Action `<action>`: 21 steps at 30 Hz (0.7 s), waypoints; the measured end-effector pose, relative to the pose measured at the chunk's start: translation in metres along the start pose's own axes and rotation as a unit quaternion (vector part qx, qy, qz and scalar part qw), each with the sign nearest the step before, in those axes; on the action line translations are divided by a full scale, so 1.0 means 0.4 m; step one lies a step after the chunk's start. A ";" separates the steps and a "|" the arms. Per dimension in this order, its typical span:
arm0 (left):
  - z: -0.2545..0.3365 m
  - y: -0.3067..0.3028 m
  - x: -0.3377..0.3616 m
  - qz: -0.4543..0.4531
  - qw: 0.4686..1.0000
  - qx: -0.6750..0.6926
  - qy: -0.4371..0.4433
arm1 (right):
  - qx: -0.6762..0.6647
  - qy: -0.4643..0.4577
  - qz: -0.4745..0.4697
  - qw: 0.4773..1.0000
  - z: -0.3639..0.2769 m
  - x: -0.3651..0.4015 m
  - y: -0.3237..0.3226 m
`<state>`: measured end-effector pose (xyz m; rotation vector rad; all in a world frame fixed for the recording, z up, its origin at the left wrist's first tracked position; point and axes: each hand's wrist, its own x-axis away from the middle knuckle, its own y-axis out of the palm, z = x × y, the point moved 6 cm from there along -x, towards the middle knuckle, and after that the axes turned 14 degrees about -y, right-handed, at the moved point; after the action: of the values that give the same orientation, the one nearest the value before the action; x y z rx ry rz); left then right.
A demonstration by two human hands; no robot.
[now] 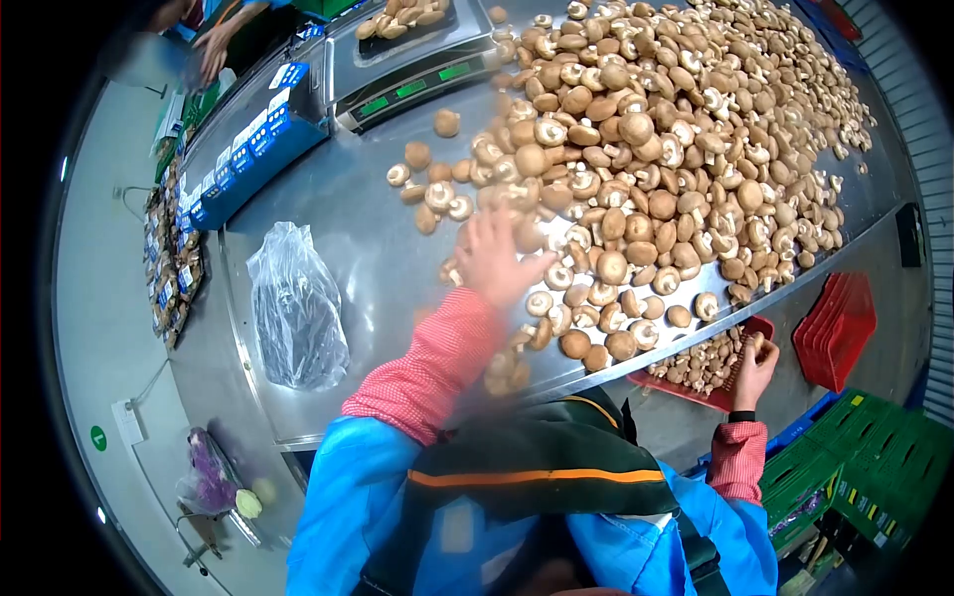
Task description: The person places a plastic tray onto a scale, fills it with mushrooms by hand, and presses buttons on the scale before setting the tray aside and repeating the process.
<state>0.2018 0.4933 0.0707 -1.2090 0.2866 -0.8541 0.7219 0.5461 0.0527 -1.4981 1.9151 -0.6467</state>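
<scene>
A large heap of brown mushrooms (636, 149) covers the right part of the steel table (378, 248). My left hand (492, 253) lies at the heap's left edge, fingers apart, touching or just above a few mushrooms; it is slightly blurred. Below the table's front edge, my right hand (757, 366) pinches a small mushroom piece over a red basket (720, 397) that holds many small pieces. A clear plastic bag (296, 308) lies on the table to the left of my left hand.
A scale (407, 60) with mushrooms on its tray stands at the back, beside a blue box of labels (248, 149). Another person's hand (214, 48) shows at the top left. Red baskets (837, 333) and green crates (860, 457) are at the right.
</scene>
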 end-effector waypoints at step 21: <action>-0.262 -0.129 0.246 0.099 0.985 0.129 0.062 | 0.138 -0.590 -0.080 0.792 -0.989 -0.256 0.588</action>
<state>0.1808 0.3453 0.1024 -0.8733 0.3784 -0.7682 0.2957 0.7039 0.1782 -1.3402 0.6888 0.0358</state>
